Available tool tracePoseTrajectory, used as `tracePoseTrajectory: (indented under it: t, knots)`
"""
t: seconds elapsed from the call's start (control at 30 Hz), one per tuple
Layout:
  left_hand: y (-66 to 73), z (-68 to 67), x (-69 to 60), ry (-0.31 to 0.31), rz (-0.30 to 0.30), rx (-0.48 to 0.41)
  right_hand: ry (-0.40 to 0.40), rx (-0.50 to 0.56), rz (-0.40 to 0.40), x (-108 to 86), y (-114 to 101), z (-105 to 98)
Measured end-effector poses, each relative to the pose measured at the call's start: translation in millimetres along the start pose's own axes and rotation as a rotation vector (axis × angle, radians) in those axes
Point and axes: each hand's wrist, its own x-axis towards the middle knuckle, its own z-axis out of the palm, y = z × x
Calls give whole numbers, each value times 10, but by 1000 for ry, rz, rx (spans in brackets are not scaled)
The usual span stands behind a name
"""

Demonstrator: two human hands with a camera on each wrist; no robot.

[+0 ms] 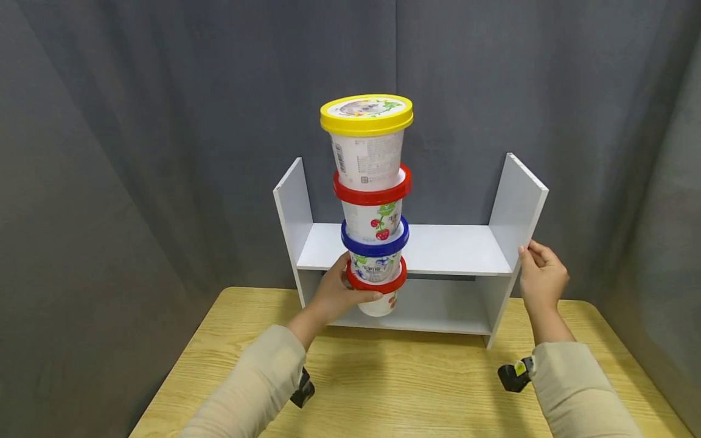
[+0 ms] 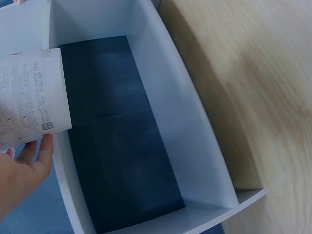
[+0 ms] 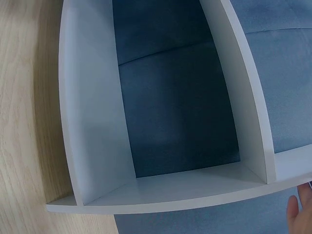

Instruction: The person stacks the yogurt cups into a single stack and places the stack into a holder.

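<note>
My left hand [image 1: 339, 295] grips the lowest tub [image 1: 379, 304], a white one with a red lid, its thumb across the front. Stacked on it, slightly leaning, are a blue-lidded tub [image 1: 375, 267], a red-lidded tub [image 1: 372, 222] and, on top, a yellow-lidded tub [image 1: 368, 159]. The stack is held up in front of a white two-tier shelf [image 1: 454, 246]. At the shelf's right side panel [image 1: 517, 204], my right hand [image 1: 543, 277] pinches the front edge between thumb and fingers. In the left wrist view, a tub's printed side [image 2: 34, 97] shows above my fingers.
The shelf stands at the back of a wooden table [image 1: 405, 383], with its lower board [image 1: 438, 304] just above the tabletop. Grey curtains [image 1: 164, 152] hang behind and on both sides. A small black device [image 1: 515, 377] is strapped at each wrist.
</note>
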Motion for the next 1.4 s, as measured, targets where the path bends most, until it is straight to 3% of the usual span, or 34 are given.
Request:
tracePoseTrajectory:
  t: [0.33, 0.57, 1.07, 1.4]
  knots:
    - [110, -85, 155, 36, -6, -30, -19, -6, -9, 2, -24, 13]
    - [-125, -64, 394, 60, -9, -49, -11, -25, -8, -18, -1, -10]
    - [23, -21, 528, 61, 18, -2, 19, -32, -28, -1, -8, -61]
    - [-22, 0, 639, 97, 48, -48, 0, -31, -36, -23, 33, 34]
